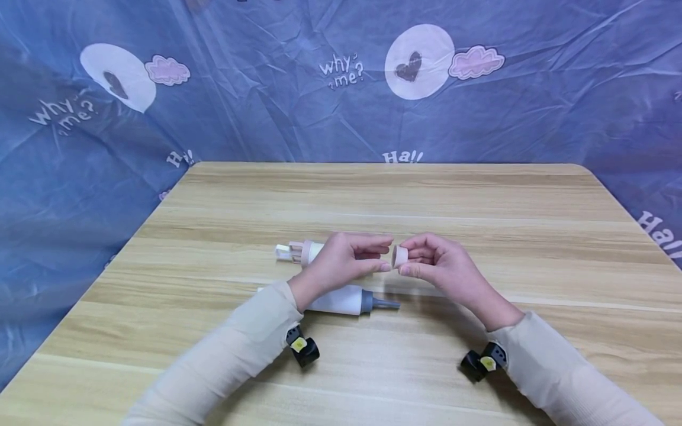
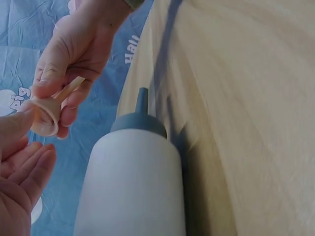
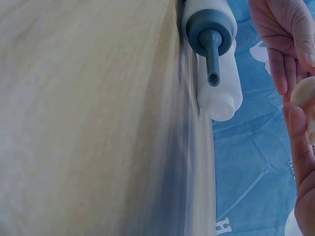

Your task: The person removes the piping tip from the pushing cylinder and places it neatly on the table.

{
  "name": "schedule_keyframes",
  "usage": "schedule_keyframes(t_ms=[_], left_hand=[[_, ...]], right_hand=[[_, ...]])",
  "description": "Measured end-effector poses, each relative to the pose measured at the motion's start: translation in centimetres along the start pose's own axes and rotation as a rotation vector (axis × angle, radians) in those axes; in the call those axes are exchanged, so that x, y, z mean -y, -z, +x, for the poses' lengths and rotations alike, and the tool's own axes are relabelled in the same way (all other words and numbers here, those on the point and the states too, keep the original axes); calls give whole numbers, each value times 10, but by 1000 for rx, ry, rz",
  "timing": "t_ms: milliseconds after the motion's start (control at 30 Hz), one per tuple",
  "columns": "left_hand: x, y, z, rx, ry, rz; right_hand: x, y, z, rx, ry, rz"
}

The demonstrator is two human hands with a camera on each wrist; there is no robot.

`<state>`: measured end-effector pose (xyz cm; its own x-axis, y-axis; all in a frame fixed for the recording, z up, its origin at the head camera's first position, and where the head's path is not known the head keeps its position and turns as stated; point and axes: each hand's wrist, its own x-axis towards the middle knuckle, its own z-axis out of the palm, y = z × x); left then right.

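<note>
My right hand (image 1: 455, 269) pinches a small beige nozzle cap (image 1: 401, 256) between thumb and fingers, above the table. The cap's open, round end faces my left hand, and its thin spout (image 2: 73, 90) points back among the right fingers. My left hand (image 1: 348, 257) is beside it with fingers extended, the thumb tip right at the cap's rim in the left wrist view. Below the left wrist lies a white squeeze bottle (image 1: 341, 300) with a grey nozzle cap (image 1: 367, 301). Behind the left hand lies another white bottle (image 3: 221, 93) with a bare neck.
At the second bottle's left end sits a pale pink pronged part (image 1: 298, 252) with a white tip. Everything rests on a wood-grain table (image 1: 479, 201). A blue printed cloth (image 1: 298, 106) hangs behind and at the sides. Small black cameras (image 1: 305, 349) are strapped to both wrists.
</note>
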<state>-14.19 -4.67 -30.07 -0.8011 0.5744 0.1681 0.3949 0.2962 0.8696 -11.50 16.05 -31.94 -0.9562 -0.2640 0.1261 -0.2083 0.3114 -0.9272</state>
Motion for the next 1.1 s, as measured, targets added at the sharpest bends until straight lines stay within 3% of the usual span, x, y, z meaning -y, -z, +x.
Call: schedule_keyframes(t_ms=[267, 500, 933, 1100], left_hand=[[2, -5, -1, -7, 7, -108], [5, -7, -1, -9, -15, -119], [6, -9, -2, 16, 2, -174], [7, -9, -1, 11, -11, -137]], right_hand=[[1, -1, -1, -7, 5, 12], [1, -2, -2, -6, 12, 35], [-2, -2, -2, 0, 0, 32], [-2, -2, -3, 4, -5, 30]])
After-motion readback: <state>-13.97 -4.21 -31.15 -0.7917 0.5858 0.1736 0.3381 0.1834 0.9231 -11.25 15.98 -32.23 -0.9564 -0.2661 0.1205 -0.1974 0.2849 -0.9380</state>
